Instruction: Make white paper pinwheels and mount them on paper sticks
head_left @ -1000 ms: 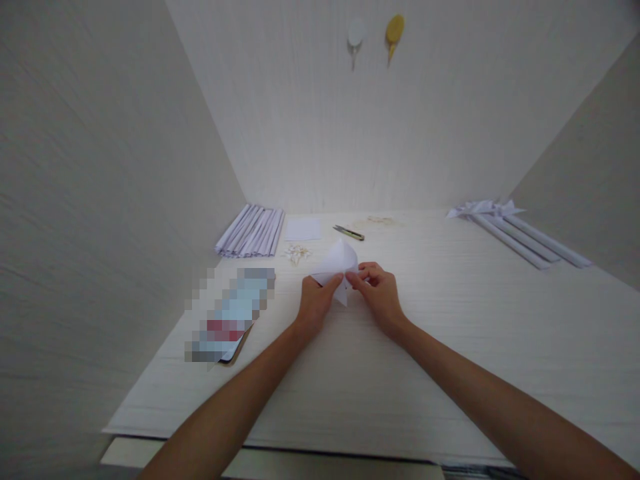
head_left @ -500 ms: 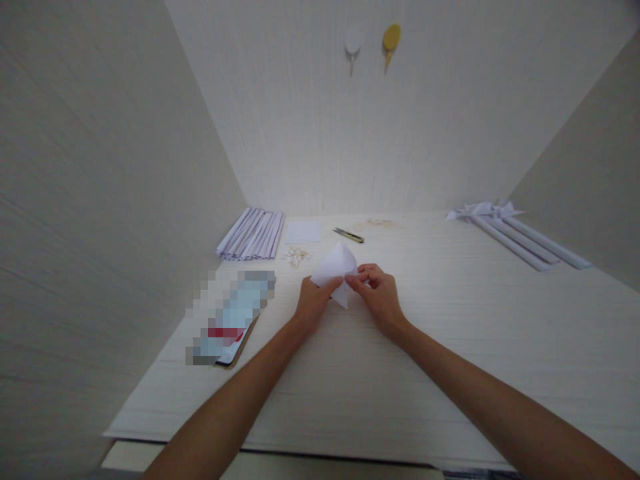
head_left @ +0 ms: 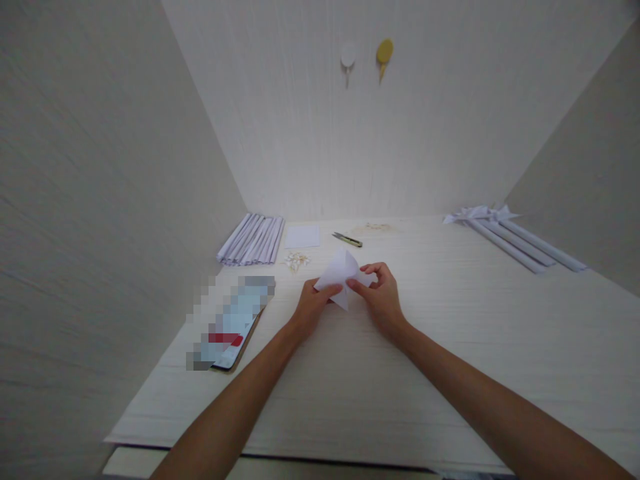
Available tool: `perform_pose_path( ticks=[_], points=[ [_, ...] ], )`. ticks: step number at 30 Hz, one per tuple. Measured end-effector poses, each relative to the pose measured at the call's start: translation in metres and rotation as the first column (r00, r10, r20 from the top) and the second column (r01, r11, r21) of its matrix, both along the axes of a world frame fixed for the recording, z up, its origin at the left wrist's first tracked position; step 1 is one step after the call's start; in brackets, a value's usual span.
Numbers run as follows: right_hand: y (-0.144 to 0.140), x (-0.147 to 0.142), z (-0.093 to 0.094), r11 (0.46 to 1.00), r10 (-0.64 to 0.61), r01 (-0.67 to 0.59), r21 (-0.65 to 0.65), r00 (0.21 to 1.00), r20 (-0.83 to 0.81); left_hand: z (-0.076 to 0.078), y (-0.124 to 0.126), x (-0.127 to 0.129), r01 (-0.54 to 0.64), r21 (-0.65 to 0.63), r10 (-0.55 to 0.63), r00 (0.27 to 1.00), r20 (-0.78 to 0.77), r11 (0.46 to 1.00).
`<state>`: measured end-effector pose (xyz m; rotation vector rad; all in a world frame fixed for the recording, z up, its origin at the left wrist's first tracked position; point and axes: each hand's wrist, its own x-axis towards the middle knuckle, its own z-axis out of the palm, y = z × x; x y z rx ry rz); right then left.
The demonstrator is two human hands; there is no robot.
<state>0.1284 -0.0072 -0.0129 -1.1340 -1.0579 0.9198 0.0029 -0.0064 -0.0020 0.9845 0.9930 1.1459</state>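
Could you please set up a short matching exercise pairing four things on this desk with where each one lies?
Things:
1. folded white paper
2. stack of paper rolls
3. utility knife
4. long paper tubes

Places:
A. far right, along the wall
B. pinched between both hands
C. back left corner
D. back middle, right of a flat white sheet

Pairs: 1-B, 2-C, 3-D, 4-A

folded paper stack (head_left: 251, 239), paper square (head_left: 302, 236), cutter (head_left: 347, 239), rolled paper tubes (head_left: 515, 236)
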Motion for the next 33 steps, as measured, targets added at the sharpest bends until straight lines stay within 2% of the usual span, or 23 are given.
perform_pose_path(
  ticks=[6,8,13,16,18,21,24,29,33],
  points=[
    [0.006,0.001,-0.009,0.996,0.056,-0.056,0.067,0.998,0.006,0.0,0.001,-0.004,-0.033,0.084,0.047,0.985,-0.165,0.996],
    [0.008,0.003,-0.011,0.993,0.069,-0.071,0.099,0.997,0.021,0.0,0.003,-0.006,-0.014,0.089,0.03,0.982,-0.186,0.996],
    [0.011,0.006,-0.012,0.993,0.07,-0.08,0.088,0.991,0.117,0.004,0.01,-0.02,0.215,-0.021,-0.216,0.974,-0.07,0.976],
    [0.01,0.007,-0.01,0.986,0.151,-0.159,0.043,0.975,0.161,0.008,0.014,-0.031,0.352,-0.089,-0.357,0.933,-0.044,0.932],
    [0.008,0.006,-0.007,0.972,0.224,-0.232,0.018,0.952,0.207,0.01,0.015,-0.036,0.388,-0.125,-0.399,0.913,-0.082,0.913],
    [0.005,0.005,-0.004,0.952,0.291,-0.307,0.013,0.914,0.282,0.01,0.015,-0.037,0.329,-0.126,-0.351,0.904,-0.244,0.936],
    [0.004,0.005,-0.004,0.944,0.306,-0.33,0.022,0.895,0.326,0.009,0.014,-0.035,0.301,-0.052,-0.298,0.879,-0.372,0.952],
    [0.006,0.006,-0.007,0.943,0.309,-0.334,0.011,0.884,0.351,0.009,0.014,-0.035,0.331,0.013,-0.288,0.842,-0.457,0.944],
    [0.005,0.004,-0.006,0.946,0.313,-0.324,-0.011,0.905,0.289,0.008,0.014,-0.036,0.333,0.025,-0.285,0.841,-0.459,0.943]
  ],
)
